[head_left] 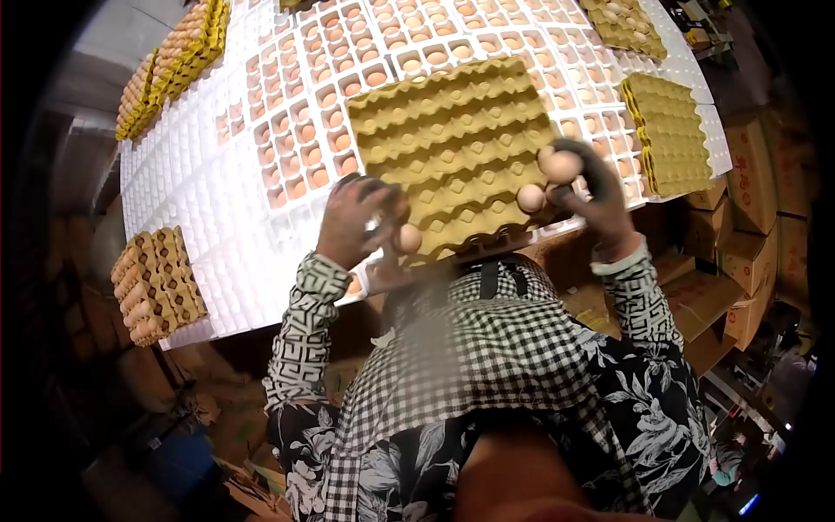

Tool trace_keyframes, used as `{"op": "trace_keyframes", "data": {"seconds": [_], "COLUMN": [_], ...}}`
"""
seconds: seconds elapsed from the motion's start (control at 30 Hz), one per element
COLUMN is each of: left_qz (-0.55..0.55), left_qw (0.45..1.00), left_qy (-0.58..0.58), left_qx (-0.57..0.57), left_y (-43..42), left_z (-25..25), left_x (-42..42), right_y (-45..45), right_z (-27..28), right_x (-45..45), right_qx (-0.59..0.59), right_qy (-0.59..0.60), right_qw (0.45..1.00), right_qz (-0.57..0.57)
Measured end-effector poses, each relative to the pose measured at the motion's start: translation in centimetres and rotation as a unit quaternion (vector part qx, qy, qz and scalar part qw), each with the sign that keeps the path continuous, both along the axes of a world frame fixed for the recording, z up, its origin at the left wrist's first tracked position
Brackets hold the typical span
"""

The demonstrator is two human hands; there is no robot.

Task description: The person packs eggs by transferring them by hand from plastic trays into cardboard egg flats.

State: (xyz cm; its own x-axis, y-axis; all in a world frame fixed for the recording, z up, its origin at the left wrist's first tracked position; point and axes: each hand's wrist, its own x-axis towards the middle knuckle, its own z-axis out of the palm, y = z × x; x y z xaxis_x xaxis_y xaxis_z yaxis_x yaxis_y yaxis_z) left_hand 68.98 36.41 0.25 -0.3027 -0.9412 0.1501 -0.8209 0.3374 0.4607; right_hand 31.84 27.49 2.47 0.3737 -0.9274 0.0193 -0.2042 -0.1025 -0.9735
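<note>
A yellow pulp egg tray [452, 143] lies in front of me on top of white foam egg trays [228, 252]; its rows of cups show no eggs sitting in them. At its near left corner, my left hand [358, 216], in a dark glove, is curled round eggs, and one egg [409, 238] shows at the fingertips. Beside the tray's right edge, my gloved right hand [596, 187] is closed round several eggs. A pale egg [564, 166] sits between its fingers, and another egg [531, 198] shows just below, over the tray edge. The left hand is partly blurred.
Foam trays filled with brown eggs [300, 152] spread across the table. Stacked yellow trays [674, 135] stand at the right, and stacks holding eggs [156, 287] sit at the left edge. Cardboard boxes [752, 174] are piled beyond the table on the right.
</note>
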Motion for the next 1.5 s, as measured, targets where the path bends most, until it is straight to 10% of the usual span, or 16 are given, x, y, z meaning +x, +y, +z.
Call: {"op": "trace_keyframes", "data": {"seconds": [0.03,0.1,0.17,0.23,0.3,0.43,0.5,0.6,0.63,0.77,0.83,0.97,1.1,1.23,1.37,1.5], "left_qz": [0.076,0.29,0.252,0.053,-0.019,-0.076,-0.036,0.085,0.062,0.21,0.115,0.151,0.049,0.028,0.255,0.425], "left_qw": [0.974,0.734,0.677,0.958,0.964,0.954,0.946,0.619,0.614,0.792,0.976,0.924,0.961,0.993,0.945,0.889], "left_qy": [0.211,0.591,0.648,0.28,-0.199,-0.194,0.238,0.7,0.74,0.521,0.08,-0.265,-0.247,-0.102,0.198,0.161], "left_qx": [0.015,0.167,0.242,0.044,0.173,0.218,0.217,0.344,0.268,0.241,0.165,0.23,0.112,0.059,0.045,0.052], "left_y": [-0.3,-1.3,-3.3,-5.2,-6.2,-7.8,-7.0,-4.3,-3.7,0.0,0.5,1.3,3.1,3.6,6.9,9.4], "left_z": [-0.4,2.1,3.2,0.0,3.1,3.6,0.8,2.0,2.2,3.2,4.3,3.6,2.5,0.7,0.4,-8.1], "left_x": [-0.2,-2.5,-5.6,-10.3,-17.4,-18.3,-13.9,-9.6,-9.0,-2.2,-3.6,-7.6,-4.3,-1.7,4.6,14.0], "right_y": [-1.1,-3.9,-5.5,-6.1,-6.3,-6.8,-6.2,-6.3,-6.0,-6.4,-5.7,-2.3,-1.0,-1.5,3.1,9.3], "right_z": [0.7,2.0,1.7,-0.3,-1.4,-1.0,0.0,-1.8,-1.8,-0.1,0.9,1.7,1.3,3.0,7.9,3.2], "right_x": [-1.6,-5.2,-3.5,-0.8,0.7,-2.5,-5.5,-7.9,-7.8,-7.9,-5.8,-2.3,0.0,-1.2,6.0,21.9], "right_qx": [0.023,0.04,-0.071,-0.112,-0.151,-0.063,0.169,0.293,0.316,0.258,-0.129,-0.302,-0.344,-0.189,-0.043,0.106], "right_qy": [-0.13,-0.053,0.195,0.463,0.543,0.251,0.061,-0.188,-0.245,-0.08,0.178,0.49,0.493,0.399,0.067,-0.045], "right_qw": [0.99,0.997,0.978,0.874,0.809,0.954,0.978,0.935,0.915,0.955,0.944,0.794,0.774,0.893,0.996,0.988], "right_qz": [-0.041,-0.029,-0.001,0.094,0.164,0.152,0.109,0.068,0.061,0.125,0.245,0.196,0.197,0.085,-0.045,0.104]}}
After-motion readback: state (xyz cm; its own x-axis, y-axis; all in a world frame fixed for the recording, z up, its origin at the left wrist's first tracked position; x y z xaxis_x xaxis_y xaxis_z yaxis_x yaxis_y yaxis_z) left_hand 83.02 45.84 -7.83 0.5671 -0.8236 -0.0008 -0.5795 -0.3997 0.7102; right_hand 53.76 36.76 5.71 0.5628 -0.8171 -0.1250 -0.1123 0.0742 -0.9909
